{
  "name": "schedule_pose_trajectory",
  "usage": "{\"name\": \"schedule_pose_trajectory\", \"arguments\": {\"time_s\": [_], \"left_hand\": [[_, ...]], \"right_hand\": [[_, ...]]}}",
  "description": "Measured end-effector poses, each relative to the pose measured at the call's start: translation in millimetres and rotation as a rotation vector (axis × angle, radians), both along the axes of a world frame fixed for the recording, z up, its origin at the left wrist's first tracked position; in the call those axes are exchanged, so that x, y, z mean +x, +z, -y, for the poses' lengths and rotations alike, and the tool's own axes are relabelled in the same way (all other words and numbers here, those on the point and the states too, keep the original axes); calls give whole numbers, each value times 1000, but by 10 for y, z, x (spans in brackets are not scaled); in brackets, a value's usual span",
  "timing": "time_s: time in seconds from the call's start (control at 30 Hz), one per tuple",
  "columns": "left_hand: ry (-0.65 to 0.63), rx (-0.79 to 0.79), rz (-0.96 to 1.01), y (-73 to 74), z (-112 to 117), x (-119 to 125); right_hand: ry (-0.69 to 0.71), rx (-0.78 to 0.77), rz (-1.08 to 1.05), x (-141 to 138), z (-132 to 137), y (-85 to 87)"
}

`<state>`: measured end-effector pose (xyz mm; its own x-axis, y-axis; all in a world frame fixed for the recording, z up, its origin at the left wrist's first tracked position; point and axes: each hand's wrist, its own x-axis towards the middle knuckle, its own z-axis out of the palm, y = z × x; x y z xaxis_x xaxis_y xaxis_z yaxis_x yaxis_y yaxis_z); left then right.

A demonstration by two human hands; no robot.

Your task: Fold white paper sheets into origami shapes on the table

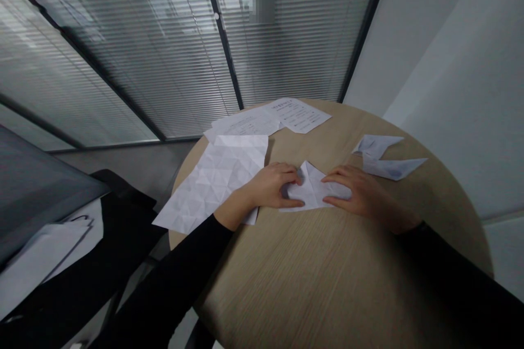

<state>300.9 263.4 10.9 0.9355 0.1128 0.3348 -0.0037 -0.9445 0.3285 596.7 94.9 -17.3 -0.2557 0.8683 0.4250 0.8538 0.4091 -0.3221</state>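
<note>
A sheet of white paper folded to a point at the top lies on the wooden table between my hands. My left hand grips its left side, the thumb along the lower edge and the fingers curled at the upper edge. On the opposite side, my right hand holds the paper between thumb and fingers. Just left of my left hand spreads a larger creased sheet covered in triangular fold lines. To the right rests a folded paper figure with two pointed arms.
Printed sheets overlap at the far edge of the round table. More papers sit on a black chair at the left. Glass panels with blinds stand behind, and a white wall at the right.
</note>
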Motion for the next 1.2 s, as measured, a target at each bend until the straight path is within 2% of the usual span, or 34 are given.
{"name": "schedule_pose_trajectory", "arguments": {"time_s": [0.27,0.43,0.63,0.87,0.93,1.1,1.2], "left_hand": [[-8,-24,12,-25,9,4],[-7,41,5,7,-29,-3],[136,155,-4,-49,-84,8],[190,116,-2,-42,-3,39],[178,88,5,-20,12,34],[95,25,2,-16,35,28],[106,23,-1,-39,71,47]], "right_hand": [[15,-40,13,-14,37,36],[14,-20,-12,-37,33,64],[40,21,6,-31,13,69],[144,-42,-135,-114,45,54],[98,-21,-161,-117,25,19],[-129,100,-107,-60,-74,-157],[-178,114,-88,-70,-100,-226]]}}
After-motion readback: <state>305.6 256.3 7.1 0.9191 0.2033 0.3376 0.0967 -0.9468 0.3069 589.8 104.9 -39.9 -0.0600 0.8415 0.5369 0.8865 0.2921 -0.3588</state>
